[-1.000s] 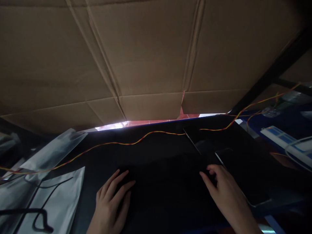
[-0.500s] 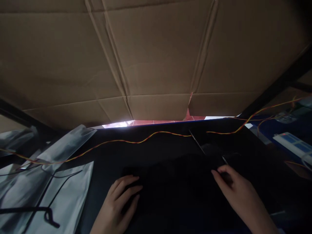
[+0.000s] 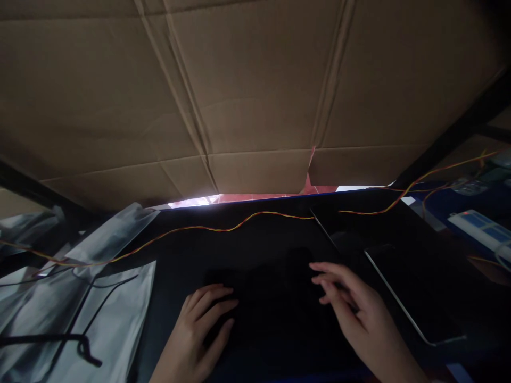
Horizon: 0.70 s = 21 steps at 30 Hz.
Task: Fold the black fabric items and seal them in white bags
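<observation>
My left hand (image 3: pixel 197 327) rests over a black work surface (image 3: pixel 263 335), fingers apart, with nothing seen in it. Over the same dark surface, further right, is my right hand (image 3: pixel 353 308); its fingers reach leftward, slightly spread, holding nothing visible. Just right of that hand lies a flat black panel (image 3: pixel 415 292) with a thin pale edge, like a screen or glass plate. Behind it, a second dark flat panel (image 3: pixel 339 226) has a similar bright edge. Deep shadow hides whatever detail lies between the hands.
A large cardboard sheet (image 3: pixel 255 101) slopes across the back. Twisted red-yellow wire (image 3: pixel 191 227) crosses the surface. Clear plastic bags (image 3: pixel 115 314) with a black hooked rod (image 3: pixel 48 338) lie at left. A white-and-blue power strip (image 3: pixel 483 231) sits at far right.
My right hand has left the edge of the nearer black panel and moved left, opening its fingers. More of that panel's pale edge now shows. My left hand has hardly moved.
</observation>
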### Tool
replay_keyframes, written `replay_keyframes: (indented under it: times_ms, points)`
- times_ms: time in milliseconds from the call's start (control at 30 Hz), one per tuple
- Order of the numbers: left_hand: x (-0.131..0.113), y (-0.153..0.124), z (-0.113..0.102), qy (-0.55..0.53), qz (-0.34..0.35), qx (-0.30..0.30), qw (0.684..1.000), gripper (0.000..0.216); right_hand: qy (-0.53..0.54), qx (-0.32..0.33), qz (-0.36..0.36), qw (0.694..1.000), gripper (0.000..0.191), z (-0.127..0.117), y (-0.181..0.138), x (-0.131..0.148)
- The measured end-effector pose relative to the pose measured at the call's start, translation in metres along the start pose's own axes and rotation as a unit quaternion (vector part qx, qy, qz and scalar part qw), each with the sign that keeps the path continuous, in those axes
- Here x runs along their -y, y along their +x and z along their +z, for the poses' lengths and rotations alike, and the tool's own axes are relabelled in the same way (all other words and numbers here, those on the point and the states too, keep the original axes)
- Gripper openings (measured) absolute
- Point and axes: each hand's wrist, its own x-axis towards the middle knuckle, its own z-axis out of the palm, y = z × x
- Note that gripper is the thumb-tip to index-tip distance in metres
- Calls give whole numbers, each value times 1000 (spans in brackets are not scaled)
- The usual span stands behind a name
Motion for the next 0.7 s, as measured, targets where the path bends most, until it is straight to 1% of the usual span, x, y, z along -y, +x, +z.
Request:
replay_keyframes:
  times_ms: [67, 100, 167, 233, 267, 300, 333, 367, 433, 467, 500, 533, 600, 700]
  points:
    - [1, 1, 1, -3, 2, 3, 1000, 29, -50, -22, -59, 997, 34, 2, 1, -8]
    - [1, 2, 2, -4, 3, 2, 1000, 29, -93, -12, -95, 991, 39, 5, 2, -11]
    - [1, 3, 2, -4, 5, -1, 1000, 29, -176, 35, -150, 972, 49, 17, 2, -16]
    - [0, 4, 2, 0, 6, -6, 1000, 30, -226, 75, -177, 955, 53, 29, 3, -19]
    - [0, 3, 1, 4, 7, -7, 1000, 31, -237, 81, -181, 951, 54, 34, 3, -20]
    - [0, 3, 1, 7, 8, -6, 1000, 32, -238, 70, -180, 952, 56, 36, 3, -22]
    - [0, 2, 0, 9, 9, -3, 1000, 32, -232, 39, -171, 957, 57, 35, 3, -23]
    - [0, 0, 0, 10, 10, 3, 1000, 34, -221, -7, -152, 963, 57, 32, 4, -24]
    - [2, -3, -1, 11, 14, 15, 1000, 37, -204, -104, -89, 969, 52, 22, 4, -29]
    - [3, -4, -2, 12, 14, 18, 1000, 39, -205, -129, -55, 969, 47, 16, 4, -33]
    - [4, -6, -2, 14, 13, 18, 1000, 41, -211, -131, -29, 968, 44, 11, 4, -36]
    - [5, -7, -2, 16, 10, 15, 1000, 43, -221, -116, -12, 968, 42, 7, 3, -39]
    - [6, -9, -2, 18, 1, 3, 1000, 44, -233, -75, -6, 970, 38, 7, 1, -44]
    - [6, -10, -2, 13, -12, -6, 1000, 46, -219, -47, -2, 975, 26, 15, -2, -42]
